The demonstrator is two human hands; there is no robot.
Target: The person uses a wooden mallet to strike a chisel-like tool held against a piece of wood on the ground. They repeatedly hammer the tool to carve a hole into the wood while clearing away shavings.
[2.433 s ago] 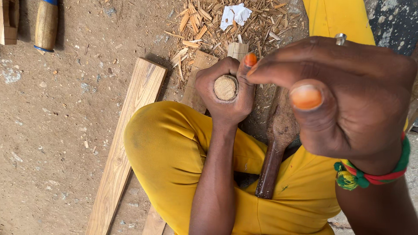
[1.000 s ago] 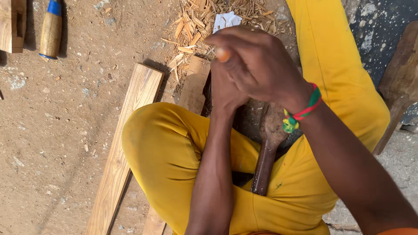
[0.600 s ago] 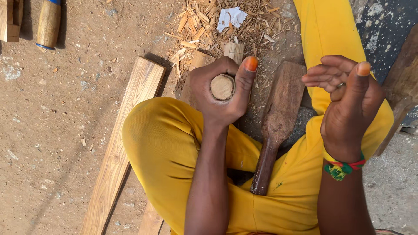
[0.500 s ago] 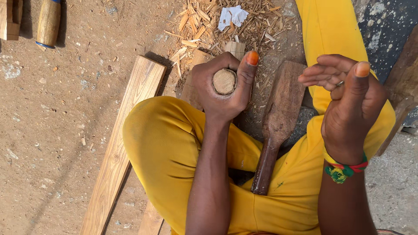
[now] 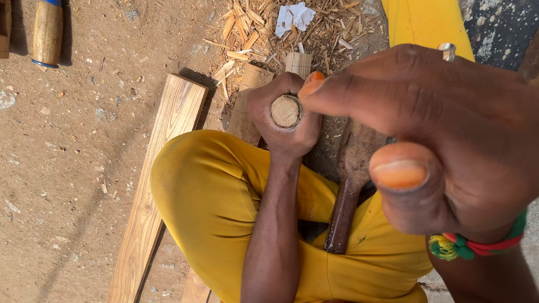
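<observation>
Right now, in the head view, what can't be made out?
- Round wooden piece: only its end face shows; the left hand wraps the rest.
- Wooden mallet: its head lies partly behind the right hand, which is close and blurred.
- Wooden handle, top left: cut by the edge.

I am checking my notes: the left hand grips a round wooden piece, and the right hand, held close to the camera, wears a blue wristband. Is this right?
Not quite: in the head view the wristband on the right hand is green, red and yellow, not blue. The left hand does grip the round wooden piece.
</observation>
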